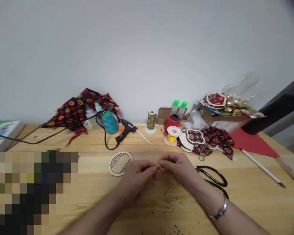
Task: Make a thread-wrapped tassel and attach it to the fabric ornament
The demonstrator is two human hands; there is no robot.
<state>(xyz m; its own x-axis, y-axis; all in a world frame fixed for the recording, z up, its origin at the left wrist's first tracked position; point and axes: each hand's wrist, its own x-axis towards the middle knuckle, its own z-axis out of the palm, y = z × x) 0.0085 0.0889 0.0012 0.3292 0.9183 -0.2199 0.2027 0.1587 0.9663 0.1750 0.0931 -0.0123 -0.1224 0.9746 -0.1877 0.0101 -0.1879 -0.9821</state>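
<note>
My left hand (145, 171) and my right hand (174, 165) meet above the middle of the table, fingertips pinched together. Between them is a yellow cord (167, 150), bunched small at the fingers, with loose ends hanging below. From there the cord runs back to a yellow spool (171, 138) with white flanges. Whether a knot or a small bead sits in the pinch is too small to tell. Just left of my left hand lies an oval wooden frame (110, 164) with lattice bars. Black-handled scissors (217, 176) rest beside my right forearm, partly hidden by it.
A glue gun (127, 130), teal thread cone (109, 122), olive thread spool (151, 120) and red spool (172, 121) stand along the wall. Patterned fabric (75, 106) is heaped at left. At right are a cardboard box (225, 123) and a white pencil (262, 166). Dark scraps dot the tabletop.
</note>
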